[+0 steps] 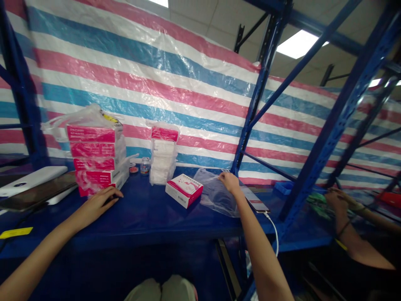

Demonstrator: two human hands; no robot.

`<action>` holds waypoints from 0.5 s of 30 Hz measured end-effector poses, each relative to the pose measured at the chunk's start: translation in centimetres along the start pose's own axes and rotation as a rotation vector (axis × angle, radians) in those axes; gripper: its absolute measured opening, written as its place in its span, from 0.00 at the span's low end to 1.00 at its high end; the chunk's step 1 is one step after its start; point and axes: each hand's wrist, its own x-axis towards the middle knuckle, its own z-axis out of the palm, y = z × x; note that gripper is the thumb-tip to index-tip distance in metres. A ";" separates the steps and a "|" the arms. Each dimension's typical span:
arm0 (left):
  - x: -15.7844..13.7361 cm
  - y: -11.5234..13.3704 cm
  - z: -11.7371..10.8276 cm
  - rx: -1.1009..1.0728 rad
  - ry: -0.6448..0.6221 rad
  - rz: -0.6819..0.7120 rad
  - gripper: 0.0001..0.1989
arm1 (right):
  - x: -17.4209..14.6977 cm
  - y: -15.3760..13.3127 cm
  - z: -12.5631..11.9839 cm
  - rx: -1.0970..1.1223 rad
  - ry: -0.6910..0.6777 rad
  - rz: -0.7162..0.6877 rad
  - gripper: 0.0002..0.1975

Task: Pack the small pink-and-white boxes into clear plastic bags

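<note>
My right hand [230, 182] pinches the far edge of a thin clear plastic bag [216, 200], which lies on the blue shelf top. Just left of that bag sits a red and white box [184, 190], lying flat. My left hand [102, 201] rests on the shelf top, its fingers stretched out and holding nothing. Behind it, close to the fingers, stands a stack of red and white boxes [92, 149] wrapped in clear plastic. A second, narrower wrapped stack [162, 161] stands farther back, between my two hands.
A small glass jar [145, 166] stands between the stacks. At left lie a dark phone [40, 191] and a white device [29, 179]. Another phone [257, 202] with a white cable lies right of the bag. Blue rack posts [338, 113] rise at right; a co-worker's hands [338, 198] are beyond.
</note>
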 end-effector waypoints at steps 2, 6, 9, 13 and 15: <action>0.0 -0.1 0.0 -0.002 -0.004 0.004 0.10 | -0.8 -0.4 -2.1 0.036 0.168 0.022 0.11; 0.2 -0.7 -0.1 -0.006 -0.015 0.000 0.10 | -3.4 -3.2 -7.9 0.149 0.692 -0.127 0.14; 0.4 0.0 -0.1 -0.059 -0.012 0.015 0.11 | -6.1 -7.3 -11.6 0.211 1.049 -0.191 0.16; 0.3 3.6 -0.2 -0.273 0.138 -0.029 0.15 | -9.3 -14.0 -12.4 0.281 0.854 -0.564 0.13; 0.3 5.7 -0.3 -0.406 0.258 -0.048 0.19 | -10.4 -17.3 -11.2 0.281 0.701 -0.876 0.09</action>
